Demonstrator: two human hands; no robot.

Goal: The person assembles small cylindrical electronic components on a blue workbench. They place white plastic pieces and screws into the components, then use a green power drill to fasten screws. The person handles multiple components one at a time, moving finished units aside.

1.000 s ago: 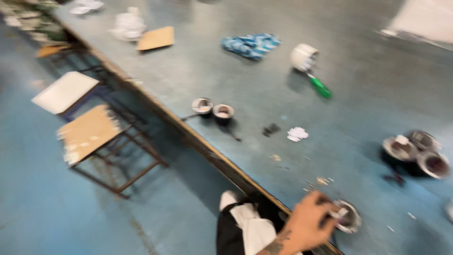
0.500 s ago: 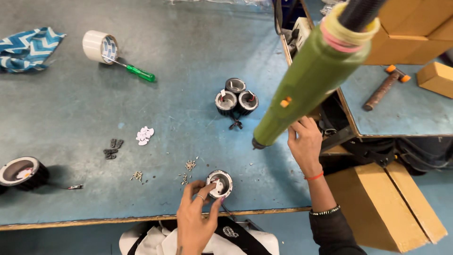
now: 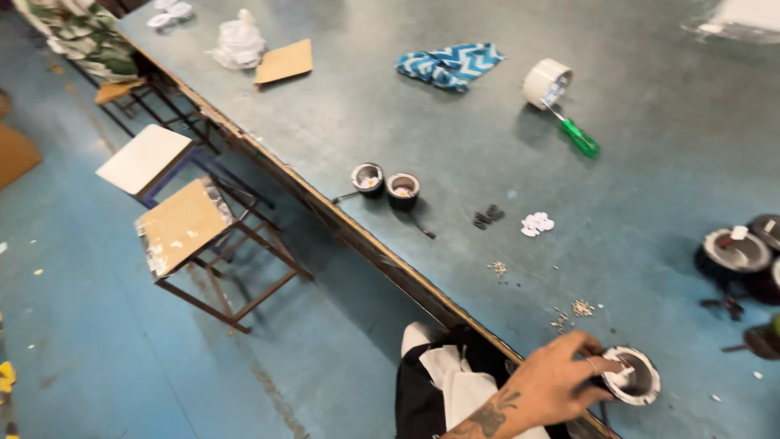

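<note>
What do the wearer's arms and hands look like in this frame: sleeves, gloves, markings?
Only one hand shows, the left hand, at the bottom edge. It is bare: no glove and no sleeve on the visible forearm. A dark tattoo runs along the forearm near the wrist. A thin ring seems to sit on one finger. The right hand is out of view.

We see our left hand [image 3: 546,382] on a round fitting [image 3: 633,375] at the table's [image 3: 650,97] near edge. Two small cups [image 3: 385,180] sit side by side close to that edge, farther along it. A tape roll [image 3: 545,82] touches a screwdriver [image 3: 575,133] mid-table. Two stools [image 3: 166,195] stand on the floor beside the table.
</note>
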